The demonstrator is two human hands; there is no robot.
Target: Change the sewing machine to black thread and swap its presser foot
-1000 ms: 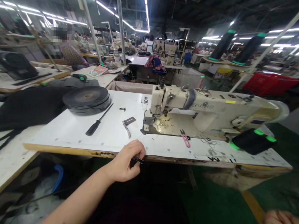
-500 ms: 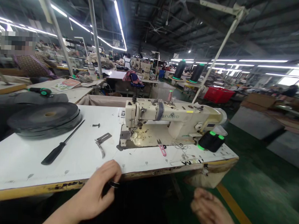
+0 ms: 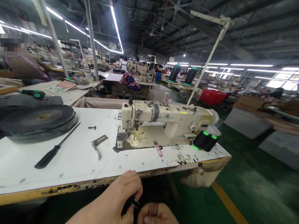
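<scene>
Below the front edge of the white table [image 3: 82, 165], my left hand [image 3: 118, 199] pinches a small dark round piece with a shiny metal rim [image 3: 135, 203]. My right hand [image 3: 157, 218] is close beside it on the right, fingers curled together; what they hold, if anything, is too small to make out. Behind my hands stands a cream sewing machine [image 3: 174, 121]. Pink thread snips [image 3: 158, 149] lie in front of it. To its left are a metal guide piece [image 3: 99, 143] and a black-handled screwdriver [image 3: 48, 156].
A large black roll of tape [image 3: 37, 122] sits on the table's left. Black thread cones [image 3: 200, 140] stand at the right end. A slanted thread-stand pole [image 3: 208, 61] rises behind the machine. Beyond are a red crate [image 3: 212, 97] and a person at the far left [image 3: 25, 65].
My right hand has moved left, up close to my left hand. My left hand, still holding the small round piece, has moved right and slightly down. The view has shifted a little.
</scene>
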